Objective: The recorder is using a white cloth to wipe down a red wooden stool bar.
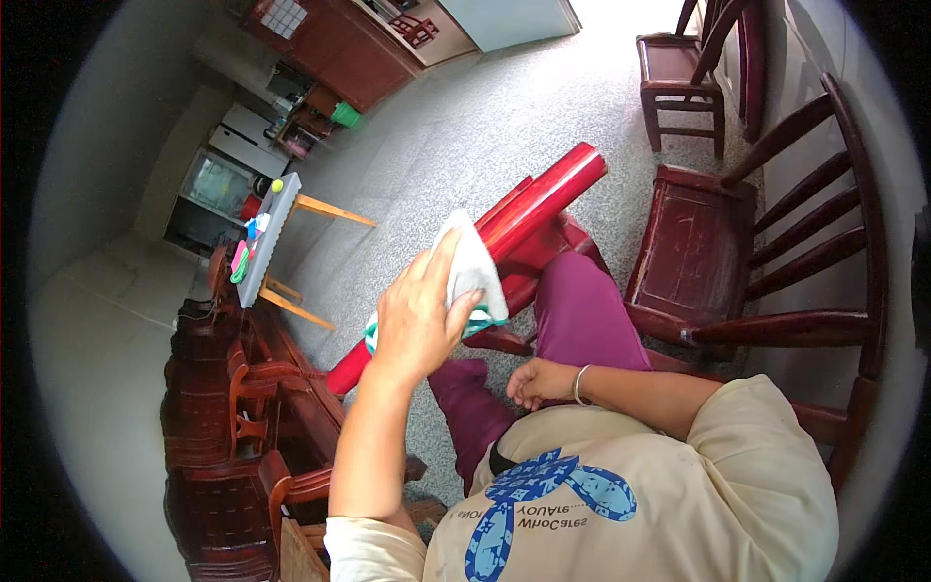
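Observation:
A long, glossy red cylinder (pixel 542 204) runs diagonally before me, over a red wooden stool or chair (pixel 534 254) that it partly hides. My left hand (pixel 418 309) lies over the middle of the cylinder, gripping a white cloth (pixel 473 269) with green edging against its surface. The cloth is folded up past my fingertips, and my thumb rests on its near side. My right hand (pixel 542 382), below a silver-coloured bangle (pixel 580 384), rests in my lap by my purple trousers (pixel 585 313). Its fingers are loosely curled, with nothing visible in them.
Dark red wooden chairs (pixel 691 247) stand close on my right along the wall. A carved wooden bench (pixel 211 429) lines the left side. Beyond it, a small grey-topped table (pixel 270 240) holds a yellow-green ball and cloths. A green bin (pixel 345 114) stands farther back on the speckled floor.

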The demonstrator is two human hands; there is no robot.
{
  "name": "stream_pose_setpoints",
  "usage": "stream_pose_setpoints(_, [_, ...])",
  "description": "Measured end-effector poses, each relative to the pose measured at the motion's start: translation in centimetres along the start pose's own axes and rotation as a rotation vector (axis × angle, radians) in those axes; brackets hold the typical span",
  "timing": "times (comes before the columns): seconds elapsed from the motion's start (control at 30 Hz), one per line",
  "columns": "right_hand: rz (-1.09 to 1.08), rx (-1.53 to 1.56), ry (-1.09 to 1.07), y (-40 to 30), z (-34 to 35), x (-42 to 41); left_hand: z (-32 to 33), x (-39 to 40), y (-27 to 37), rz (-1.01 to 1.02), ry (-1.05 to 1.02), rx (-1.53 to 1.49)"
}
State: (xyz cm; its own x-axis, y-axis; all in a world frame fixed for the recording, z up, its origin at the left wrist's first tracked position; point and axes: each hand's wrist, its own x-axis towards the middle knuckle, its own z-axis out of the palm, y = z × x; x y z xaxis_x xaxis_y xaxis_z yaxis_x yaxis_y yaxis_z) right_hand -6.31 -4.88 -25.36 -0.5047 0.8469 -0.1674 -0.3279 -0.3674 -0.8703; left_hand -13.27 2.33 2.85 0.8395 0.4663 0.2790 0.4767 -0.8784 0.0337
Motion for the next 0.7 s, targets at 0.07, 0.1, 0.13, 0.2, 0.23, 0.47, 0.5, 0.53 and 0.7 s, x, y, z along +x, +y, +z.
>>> stream_pose_setpoints(0.07, [0.001,-0.009,-0.004,-0.2,0.1,0.0,-0.3,1.9,0.0,-0.021,-0.084,-0.057])
stream_pose_setpoints(0.1, [0.002,-0.018,-0.005,-0.2,0.2,-0.1,-0.2,2.5,-0.4,0.005,-0.12,-0.072])
stream_pose_setpoints(0.13, [0.004,-0.013,-0.006,-0.1,0.2,0.0,-0.1,2.8,-0.5,0.031,-0.155,-0.087])
stream_pose_setpoints(0.2, [-0.045,0.046,-0.003,-0.1,0.2,0.2,-0.2,3.1,0.2,-0.014,-0.159,-0.124])
stream_pose_setpoints(0.23, [-0.048,0.051,0.0,0.0,0.2,0.3,-0.2,3.3,0.5,-0.057,-0.157,-0.16])
stream_pose_setpoints(0.47, [0.009,-0.001,0.001,-1.0,0.3,-0.2,0.6,1.9,1.1,0.038,-0.012,0.002])
stream_pose_setpoints(0.5, [0.017,0.012,-0.011,-1.0,0.4,-0.2,0.7,1.8,1.4,0.043,-0.015,0.001])
stream_pose_setpoints(0.53, [0.015,0.016,-0.008,-0.9,0.3,-0.3,0.9,1.7,1.7,0.023,-0.01,-0.007])
stream_pose_setpoints(0.7, [0.016,-0.025,0.011,-1.1,0.6,-0.4,1.0,2.4,2.7,-0.122,-0.01,-0.06])
